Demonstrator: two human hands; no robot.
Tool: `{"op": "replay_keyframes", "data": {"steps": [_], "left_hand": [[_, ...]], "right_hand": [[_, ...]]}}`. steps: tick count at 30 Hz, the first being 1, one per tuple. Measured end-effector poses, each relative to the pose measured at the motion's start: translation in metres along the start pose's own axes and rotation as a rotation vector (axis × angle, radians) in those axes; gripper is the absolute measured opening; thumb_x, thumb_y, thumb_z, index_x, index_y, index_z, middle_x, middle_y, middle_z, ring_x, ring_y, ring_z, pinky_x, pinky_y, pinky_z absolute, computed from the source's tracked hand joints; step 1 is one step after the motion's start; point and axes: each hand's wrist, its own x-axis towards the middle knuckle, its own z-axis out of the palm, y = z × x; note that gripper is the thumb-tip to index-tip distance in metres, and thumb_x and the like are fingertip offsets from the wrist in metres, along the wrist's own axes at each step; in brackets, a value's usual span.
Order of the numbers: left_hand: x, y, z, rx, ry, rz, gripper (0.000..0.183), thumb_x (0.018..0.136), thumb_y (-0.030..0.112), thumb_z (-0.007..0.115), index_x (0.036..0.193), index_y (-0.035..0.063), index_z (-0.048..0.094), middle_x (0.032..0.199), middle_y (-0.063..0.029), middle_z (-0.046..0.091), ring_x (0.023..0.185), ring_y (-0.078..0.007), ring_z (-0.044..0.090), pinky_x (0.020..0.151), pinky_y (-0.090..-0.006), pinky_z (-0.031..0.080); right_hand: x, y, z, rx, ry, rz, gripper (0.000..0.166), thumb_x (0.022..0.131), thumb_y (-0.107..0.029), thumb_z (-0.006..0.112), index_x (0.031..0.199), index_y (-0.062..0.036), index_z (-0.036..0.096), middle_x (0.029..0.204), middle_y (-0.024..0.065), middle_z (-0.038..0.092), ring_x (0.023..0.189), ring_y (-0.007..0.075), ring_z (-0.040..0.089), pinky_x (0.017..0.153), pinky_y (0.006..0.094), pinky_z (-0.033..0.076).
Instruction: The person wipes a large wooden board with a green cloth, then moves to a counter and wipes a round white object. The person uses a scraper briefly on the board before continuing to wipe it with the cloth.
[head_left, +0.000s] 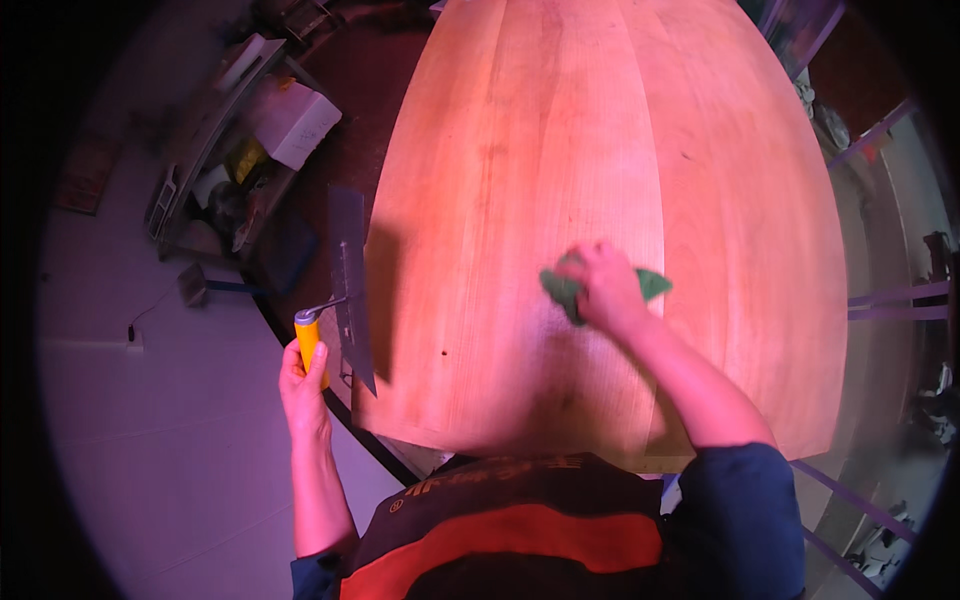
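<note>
My left hand (305, 386) grips the yellow handle of a plastering trowel (351, 277). Its long dark metal blade stands on edge just past the left side of a wooden tabletop (517, 165), casting a shadow on the wood. Over the middle of that surface, my right hand (606, 285) is closed around a bunched green cloth (561, 292). Parts of the cloth stick out on both sides of my fingers, and the hand looks slightly blurred. The cloth appears to be against the wood. Near the front left, the wood has a small dark spot.
On the left, a shelf unit (217, 142) holds a white box (298, 124) and a yellow packet (247, 160). A white wall (172, 427) runs along the lower left, with a socket (133, 341) on it. Glass panels with frames (896, 311) line the right.
</note>
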Motion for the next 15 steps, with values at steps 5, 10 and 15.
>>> {"op": "replay_keyframes", "data": {"steps": [5,10,15], "left_hand": [[0.008,-0.010,-0.002,-0.048,0.009,-0.017,0.029,0.092,0.021,0.071,0.116,0.0078,0.059,0.099,0.0014,0.060,0.093,-0.0071,0.051,0.089,-0.0244,0.036],[0.019,-0.008,0.005,-0.034,0.015,-0.034,0.027,0.093,0.019,0.070,0.114,0.0080,0.060,0.098,0.0016,0.059,0.092,-0.0066,0.051,0.089,-0.0236,0.036],[0.020,-0.031,-0.006,-0.108,0.018,-0.056,0.026,0.093,0.018,0.070,0.114,0.0083,0.059,0.097,0.0029,0.059,0.090,-0.0062,0.051,0.089,-0.0233,0.036]], "right_hand": [[0.002,-0.001,-0.016,-0.040,0.056,-0.006,0.037,0.068,0.000,0.066,0.102,-0.0137,0.071,0.108,0.0078,0.061,0.098,0.0326,0.055,0.082,0.0433,0.049],[0.115,0.083,-0.014,-0.210,0.216,0.210,0.028,0.075,-0.006,0.061,0.099,-0.0150,0.072,0.105,0.0070,0.061,0.096,0.0330,0.055,0.081,0.0440,0.048],[0.035,0.036,-0.021,-0.088,-0.026,0.135,0.032,0.068,0.000,0.065,0.098,-0.0129,0.071,0.104,0.0074,0.062,0.097,0.0333,0.056,0.083,0.0442,0.051]]}}
